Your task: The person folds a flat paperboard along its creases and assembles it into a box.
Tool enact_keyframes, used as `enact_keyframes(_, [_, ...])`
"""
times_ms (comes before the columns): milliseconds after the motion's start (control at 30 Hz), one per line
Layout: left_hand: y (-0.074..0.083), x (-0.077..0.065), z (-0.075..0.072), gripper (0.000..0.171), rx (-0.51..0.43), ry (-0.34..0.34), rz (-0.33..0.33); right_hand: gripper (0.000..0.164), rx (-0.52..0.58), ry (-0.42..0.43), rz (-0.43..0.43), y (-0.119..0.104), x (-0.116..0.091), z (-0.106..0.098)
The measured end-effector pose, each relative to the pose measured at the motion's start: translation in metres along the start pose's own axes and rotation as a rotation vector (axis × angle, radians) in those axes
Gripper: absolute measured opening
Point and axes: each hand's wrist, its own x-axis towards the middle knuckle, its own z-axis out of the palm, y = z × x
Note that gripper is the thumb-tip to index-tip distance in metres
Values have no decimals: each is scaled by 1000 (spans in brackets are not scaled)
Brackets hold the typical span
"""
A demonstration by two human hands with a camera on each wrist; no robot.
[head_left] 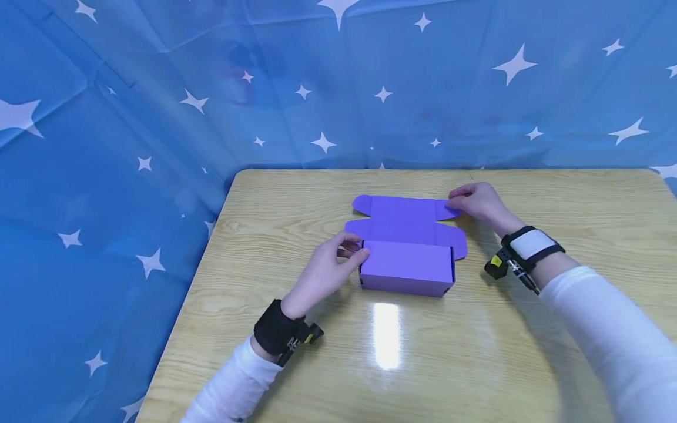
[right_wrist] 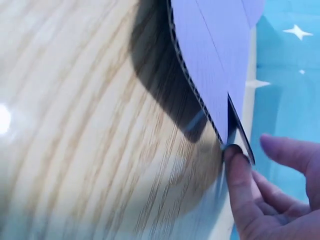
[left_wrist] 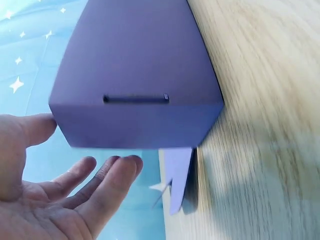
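A purple cardboard box point(head_left: 405, 269) stands on the wooden table, its lid point(head_left: 403, 218) folded back flat behind it with side flaps spread out. My left hand point(head_left: 329, 271) is at the box's left end; the thumb touches the top corner and the other fingers are loosely bent. In the left wrist view, a slot shows in the box point(left_wrist: 135, 122) near that end, the fingertips just off it. At the lid's far right flap point(head_left: 446, 209) is my right hand point(head_left: 478, 202). In the right wrist view, its fingertips touch the flap's tip while the thumb stands apart.
The wooden table point(head_left: 254, 235) reaches back to a blue cloth point(head_left: 296, 117) with white stars, which also hangs along the left side. Each wrist wears a black strap with a small camera. Light reflects off the table in front of the box.
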Motion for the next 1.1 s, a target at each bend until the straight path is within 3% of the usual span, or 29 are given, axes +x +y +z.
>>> enact_keyframes(133, [-12,11,-7,47,11,39,-19,63,54,4,-10,10,-13,-7])
enact_keyframes(267, [-27,25,-14,51,51,97,-53,65,79,-45,-27,24,-31,-9])
enact_keyframes(433, [-39,41,-17,54,83,96,-111,65,72,-114,-32,36,-50,-3])
enact_keyframes(800, [-34,60,-6,53,108,30,-158,58,230,-159,-46,38,-60,15])
enact_keyframes(967, [-33,62,-3,49,110,41,-153,55,261,-147,-43,35,-60,19])
enact_keyframes(1100, [-33,62,-3,44,59,62,-156,55,319,-142,-34,34,-61,19])
